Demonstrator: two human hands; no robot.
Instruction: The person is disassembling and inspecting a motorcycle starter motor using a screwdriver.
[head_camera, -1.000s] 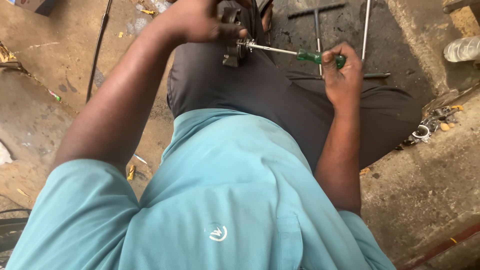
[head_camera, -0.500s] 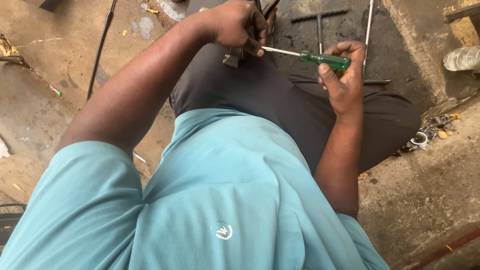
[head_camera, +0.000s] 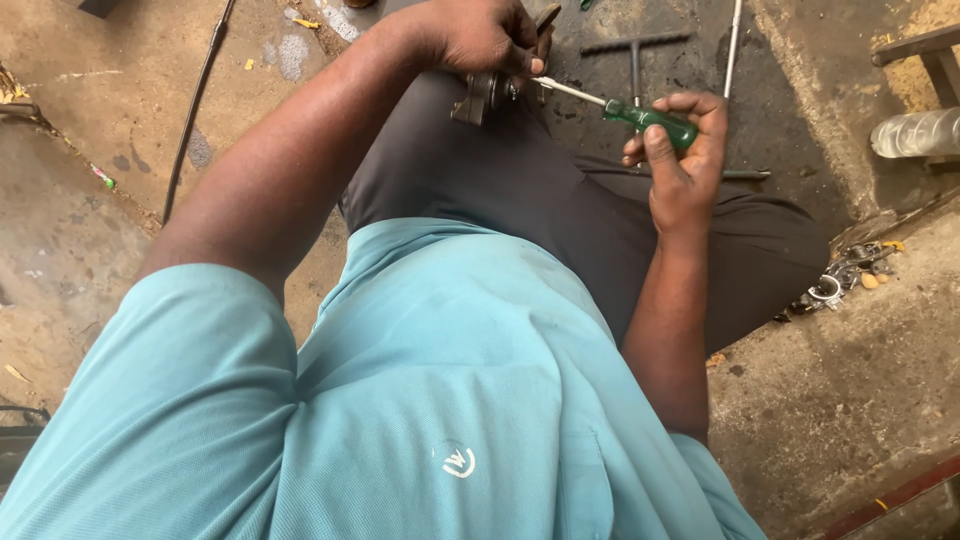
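Left hand (head_camera: 480, 35), top centre of frame, is clamped on a small metal part (head_camera: 478, 95) held over the knee. Right hand (head_camera: 680, 150), upper right, is closed around a green-handled screwdriver (head_camera: 650, 118); its shaft tip meets the part. A T-wrench (head_camera: 634, 50) lies on the floor beyond.

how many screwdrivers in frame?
1: the green-handled screwdriver in the right hand, tip at the metal part gripped by the left hand. Others may be hidden.

metal part (head_camera: 478, 95) mostly hidden under left hand (head_camera: 480, 35), screwdriver tip hidden
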